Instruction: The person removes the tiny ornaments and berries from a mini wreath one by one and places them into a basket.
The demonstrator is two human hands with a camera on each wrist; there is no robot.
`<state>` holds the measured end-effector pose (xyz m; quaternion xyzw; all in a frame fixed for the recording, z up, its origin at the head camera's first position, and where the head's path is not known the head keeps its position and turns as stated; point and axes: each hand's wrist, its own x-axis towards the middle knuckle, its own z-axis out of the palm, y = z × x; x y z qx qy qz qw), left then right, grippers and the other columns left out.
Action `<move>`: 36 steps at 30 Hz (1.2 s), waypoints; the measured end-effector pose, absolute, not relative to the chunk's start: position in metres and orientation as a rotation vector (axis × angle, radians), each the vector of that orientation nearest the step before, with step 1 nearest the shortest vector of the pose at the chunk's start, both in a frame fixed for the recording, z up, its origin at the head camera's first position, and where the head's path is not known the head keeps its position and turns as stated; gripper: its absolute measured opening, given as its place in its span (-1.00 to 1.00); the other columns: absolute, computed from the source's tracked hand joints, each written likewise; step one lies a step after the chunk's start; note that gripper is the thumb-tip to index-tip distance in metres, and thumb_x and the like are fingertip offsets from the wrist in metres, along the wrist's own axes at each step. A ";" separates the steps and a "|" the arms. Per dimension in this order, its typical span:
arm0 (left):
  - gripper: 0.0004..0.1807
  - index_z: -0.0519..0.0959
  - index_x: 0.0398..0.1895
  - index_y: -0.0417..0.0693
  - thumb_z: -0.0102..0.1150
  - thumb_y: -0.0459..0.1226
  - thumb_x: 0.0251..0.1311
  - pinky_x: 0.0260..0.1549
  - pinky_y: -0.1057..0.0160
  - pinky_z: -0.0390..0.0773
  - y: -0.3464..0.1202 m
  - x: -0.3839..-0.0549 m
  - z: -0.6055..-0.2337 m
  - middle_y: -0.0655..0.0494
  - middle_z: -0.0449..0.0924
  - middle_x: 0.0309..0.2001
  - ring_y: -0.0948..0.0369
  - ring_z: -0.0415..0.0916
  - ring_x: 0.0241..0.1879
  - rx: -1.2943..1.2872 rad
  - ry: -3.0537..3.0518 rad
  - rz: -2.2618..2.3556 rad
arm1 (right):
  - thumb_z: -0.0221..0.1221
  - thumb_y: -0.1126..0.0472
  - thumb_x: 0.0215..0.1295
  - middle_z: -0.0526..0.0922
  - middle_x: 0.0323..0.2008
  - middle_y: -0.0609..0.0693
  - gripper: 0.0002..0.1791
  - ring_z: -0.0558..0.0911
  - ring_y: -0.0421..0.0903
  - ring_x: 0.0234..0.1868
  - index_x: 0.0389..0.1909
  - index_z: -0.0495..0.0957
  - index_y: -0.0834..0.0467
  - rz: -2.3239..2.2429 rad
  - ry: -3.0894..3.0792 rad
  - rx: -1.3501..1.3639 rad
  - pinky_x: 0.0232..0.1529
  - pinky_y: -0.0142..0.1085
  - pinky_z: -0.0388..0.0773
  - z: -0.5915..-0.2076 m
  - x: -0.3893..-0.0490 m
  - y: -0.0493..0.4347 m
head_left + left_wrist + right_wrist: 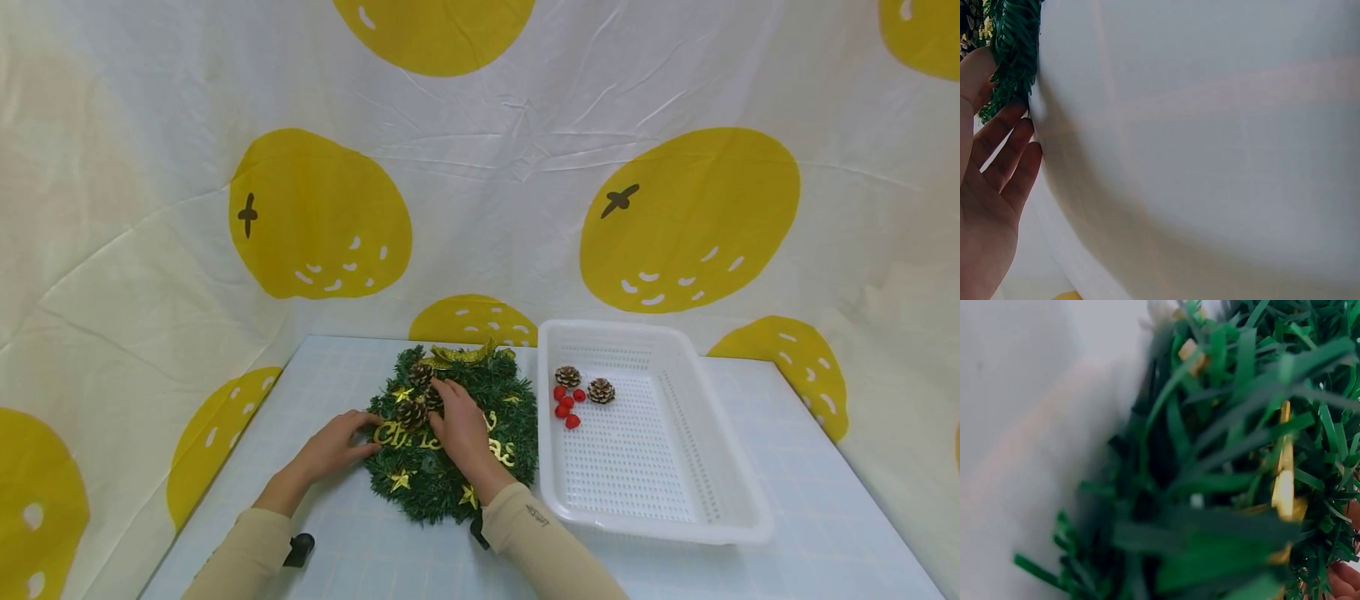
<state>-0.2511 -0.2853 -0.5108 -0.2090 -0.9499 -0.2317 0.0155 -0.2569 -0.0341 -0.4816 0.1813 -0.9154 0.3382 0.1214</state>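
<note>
A green tinsel wreath [427,498] lies on the table, with gold lettering [392,434], gold stars [401,479] and a gold bow [461,357] at its far side. My left hand [339,442] grips its left edge, the thumb over the greenery [1015,50] and the other fingers low against the tabletop. Over the wreath's middle, my right hand [467,425] has its fingers around a pine cone [432,401], mostly hidden by them. Two more pine cones sit beside it, one farther back [421,373] and one nearer [410,413]. Blurred greenery [1210,481] fills much of the right wrist view.
Right of the wreath stands a white plastic basket [731,467]. Inside, near its left wall, are two pine cones, one left [567,377] and one right [601,391], and several red berries [572,422]. A fruit-print curtain [495,208] hangs behind the table [337,546].
</note>
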 end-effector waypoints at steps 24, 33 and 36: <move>-0.57 0.55 0.10 -0.05 0.32 -0.09 0.22 -0.01 -0.09 0.52 -0.285 -0.248 -0.509 0.02 0.56 -0.02 0.01 0.52 -0.01 -0.642 -2.948 -0.697 | 0.22 0.24 0.36 0.47 0.20 0.19 -0.50 0.41 -0.27 -0.61 0.30 0.40 0.18 1.089 -2.575 0.495 -0.53 -0.35 0.42 -0.481 -0.256 -0.031; -0.57 0.55 0.10 -0.09 0.32 -0.12 0.22 -0.02 -0.09 0.53 -0.283 -0.247 -0.506 0.00 0.56 -0.03 0.00 0.52 -0.02 -0.664 -2.943 -0.697 | 0.23 0.23 0.35 0.48 0.19 0.18 -0.51 0.50 -0.21 -0.51 0.28 0.43 0.18 1.122 -2.559 0.423 -0.50 -0.35 0.45 -0.477 -0.252 -0.032; -0.57 0.55 0.10 -0.09 0.32 -0.11 0.22 -0.03 -0.10 0.53 -0.282 -0.247 -0.505 -0.01 0.56 -0.03 -0.01 0.52 -0.02 -0.672 -2.942 -0.695 | 0.23 0.23 0.35 0.48 0.18 0.19 -0.51 0.61 -0.07 -0.33 0.27 0.43 0.18 1.142 -2.546 0.412 -0.42 -0.26 0.54 -0.475 -0.252 -0.032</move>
